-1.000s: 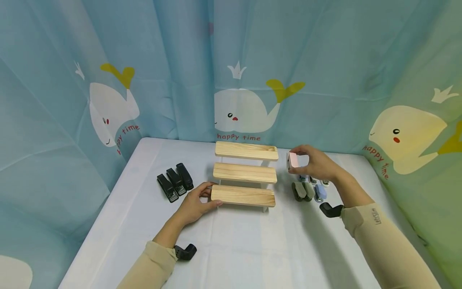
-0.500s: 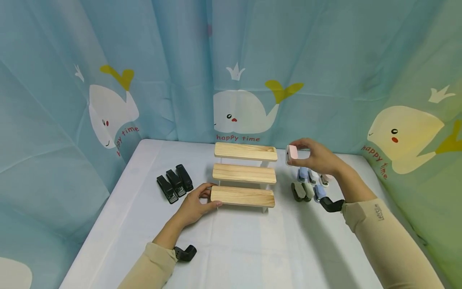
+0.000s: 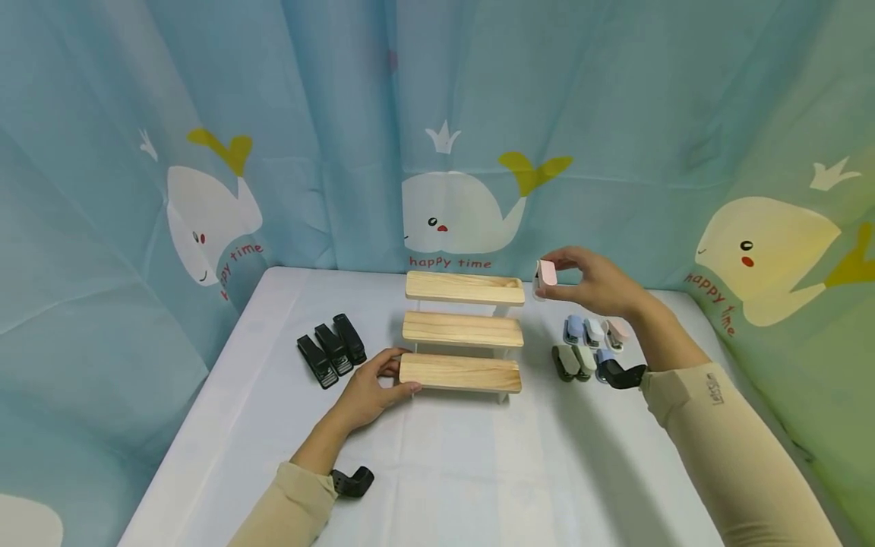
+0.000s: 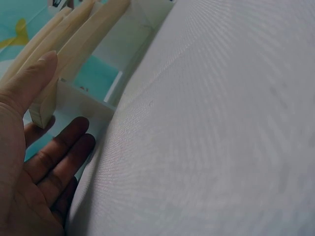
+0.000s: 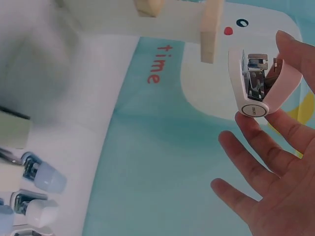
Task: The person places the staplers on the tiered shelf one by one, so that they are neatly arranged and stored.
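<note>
Pink stapler point(image 3: 548, 273), one, clamped in right grip point(image 3: 596, 285); liable, through so narrow a pinch, to twist free or clip the top shelf point(image 3: 461, 289), just left of that grip; bottom shelf point(image 3: 465, 373) held by left grip point(image 3: 365, 391).

Curtain point(image 3: 342, 114): blue, whale-printed, behind my right hand point(image 3: 593, 285); greener to its right.
Tabletop point(image 3: 451, 463): white, below that hand.
Light: soft shadow point(image 3: 604, 456) on my side of it.

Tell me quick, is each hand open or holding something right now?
Left hand: holding the left end of the lowest wooden shelf.
Right hand: holding a pink stapler, pinched between thumb and fingers.
</note>
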`<state>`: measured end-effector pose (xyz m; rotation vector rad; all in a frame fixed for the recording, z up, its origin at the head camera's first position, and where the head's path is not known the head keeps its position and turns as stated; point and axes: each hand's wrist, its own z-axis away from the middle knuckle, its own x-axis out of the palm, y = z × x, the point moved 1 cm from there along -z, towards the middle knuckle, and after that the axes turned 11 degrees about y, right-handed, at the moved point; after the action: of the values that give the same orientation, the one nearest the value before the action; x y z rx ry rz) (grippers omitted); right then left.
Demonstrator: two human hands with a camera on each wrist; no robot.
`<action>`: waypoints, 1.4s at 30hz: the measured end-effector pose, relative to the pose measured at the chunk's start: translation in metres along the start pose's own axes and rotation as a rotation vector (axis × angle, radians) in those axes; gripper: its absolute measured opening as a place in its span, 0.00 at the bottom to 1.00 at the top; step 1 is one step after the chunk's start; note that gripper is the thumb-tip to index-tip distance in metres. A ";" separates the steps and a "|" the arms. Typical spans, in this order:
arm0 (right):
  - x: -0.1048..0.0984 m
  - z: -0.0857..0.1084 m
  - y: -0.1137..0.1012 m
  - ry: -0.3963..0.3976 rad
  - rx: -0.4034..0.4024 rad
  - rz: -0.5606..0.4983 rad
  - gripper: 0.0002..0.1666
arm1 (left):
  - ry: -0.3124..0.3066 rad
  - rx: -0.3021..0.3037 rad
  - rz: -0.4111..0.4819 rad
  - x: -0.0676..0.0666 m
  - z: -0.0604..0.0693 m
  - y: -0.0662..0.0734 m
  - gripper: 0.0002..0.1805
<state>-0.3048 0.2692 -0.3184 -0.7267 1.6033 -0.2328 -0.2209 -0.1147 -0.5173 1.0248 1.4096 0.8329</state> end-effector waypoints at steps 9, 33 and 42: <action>0.001 -0.008 -0.010 0.015 -0.027 -0.015 0.40 | 0.003 -0.001 -0.005 -0.001 0.001 0.002 0.35; 0.022 -0.021 -0.039 0.012 -0.051 -0.104 0.38 | 0.012 0.012 0.003 0.002 0.003 -0.003 0.35; 0.029 -0.026 -0.046 0.006 -0.070 -0.135 0.35 | 0.002 0.016 0.001 0.000 0.002 -0.001 0.35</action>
<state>-0.3150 0.2101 -0.3122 -0.8906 1.5764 -0.2781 -0.2193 -0.1147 -0.5183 1.0372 1.4199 0.8246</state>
